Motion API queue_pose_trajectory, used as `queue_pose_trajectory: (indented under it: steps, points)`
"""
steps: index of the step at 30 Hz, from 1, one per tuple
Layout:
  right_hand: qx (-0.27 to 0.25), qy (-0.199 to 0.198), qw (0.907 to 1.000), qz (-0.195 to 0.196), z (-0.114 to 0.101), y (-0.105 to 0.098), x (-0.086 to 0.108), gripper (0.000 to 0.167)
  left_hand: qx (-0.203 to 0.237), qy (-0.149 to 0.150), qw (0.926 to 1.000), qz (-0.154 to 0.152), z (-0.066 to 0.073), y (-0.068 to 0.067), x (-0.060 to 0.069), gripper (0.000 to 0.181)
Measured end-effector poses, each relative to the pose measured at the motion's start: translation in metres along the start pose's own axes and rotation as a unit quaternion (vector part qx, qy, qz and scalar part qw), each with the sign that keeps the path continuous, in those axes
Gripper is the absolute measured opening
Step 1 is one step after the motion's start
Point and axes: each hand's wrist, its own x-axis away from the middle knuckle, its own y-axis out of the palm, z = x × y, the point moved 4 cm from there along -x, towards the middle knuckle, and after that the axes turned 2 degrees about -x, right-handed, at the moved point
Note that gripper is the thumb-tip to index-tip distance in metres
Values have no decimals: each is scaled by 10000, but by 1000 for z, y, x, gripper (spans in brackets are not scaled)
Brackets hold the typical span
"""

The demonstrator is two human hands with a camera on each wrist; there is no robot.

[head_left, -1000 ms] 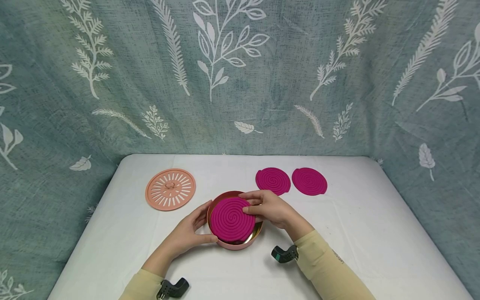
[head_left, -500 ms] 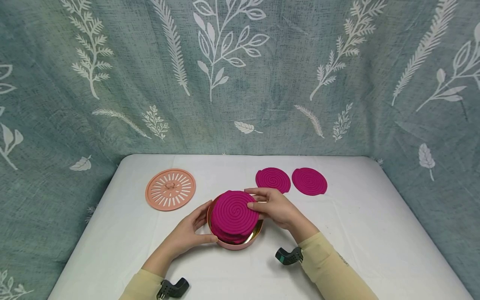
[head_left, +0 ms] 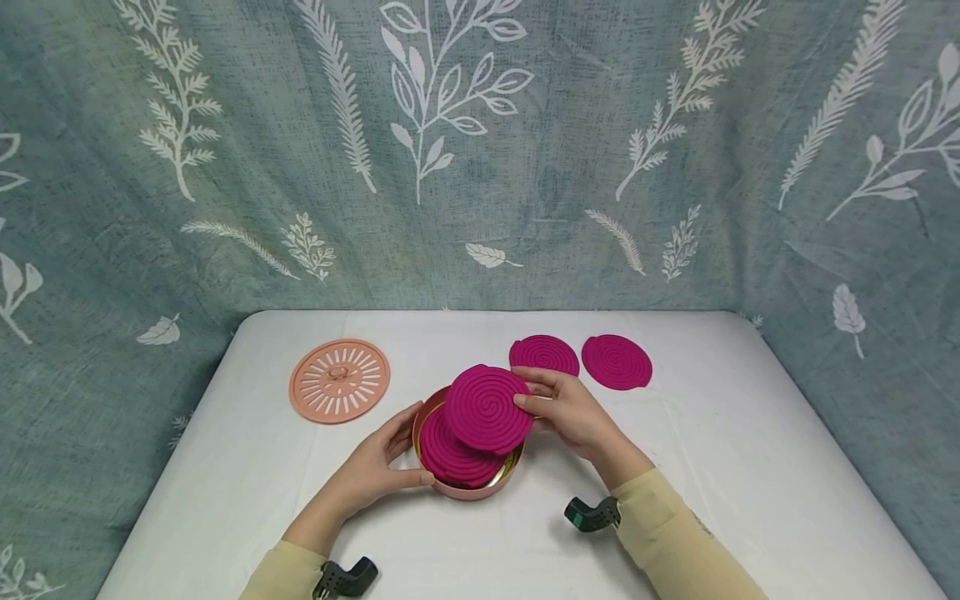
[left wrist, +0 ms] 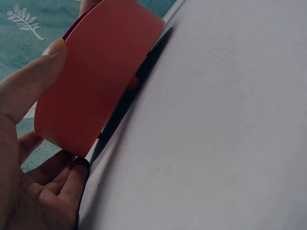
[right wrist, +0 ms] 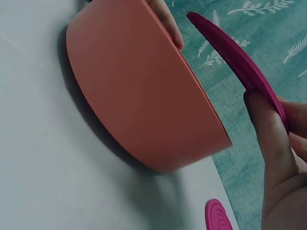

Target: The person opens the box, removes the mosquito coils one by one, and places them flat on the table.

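Observation:
A round pink-orange tin [head_left: 467, 493] with a gold inside stands on the table; in the right wrist view its outer wall [right wrist: 139, 86] shows. My left hand [head_left: 382, 467] grips the tin's left side, thumb on the near rim, also seen in the left wrist view around the tin [left wrist: 91, 81]. Inside lies a magenta spiral disc [head_left: 450, 454]. My right hand [head_left: 573, 412] pinches another magenta disc [head_left: 487, 408] by its right edge, above the tin. The right wrist view shows that held disc [right wrist: 235, 55] raised clear of the rim, between thumb and fingers [right wrist: 271, 129].
Two magenta spiral discs [head_left: 551, 352] [head_left: 617, 362] lie flat at the back, right of centre. A pink-orange slotted lid [head_left: 311, 387] with a small ring handle lies at the back left. A patterned green cloth [head_left: 555, 167] hangs behind the white table [head_left: 210, 492].
My right hand has lifted a disc from the tin and moved it back and to the right, uncovering the disc beneath. My left hand has kept its place on the tin.

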Motion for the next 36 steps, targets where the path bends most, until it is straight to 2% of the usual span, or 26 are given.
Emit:
queue_pose_trajectory:
  steps: [18, 36]
  points:
    - [-415, -314, 9952, 823, 3, -47, 13, 58, 46, -49, 10000, 31, 2, 0, 1, 107]
    - [-888, -560, 9852, 1351, 1, -106, 31, 65, 76, -129, 9999, 53, 0, 0, 1, 107]
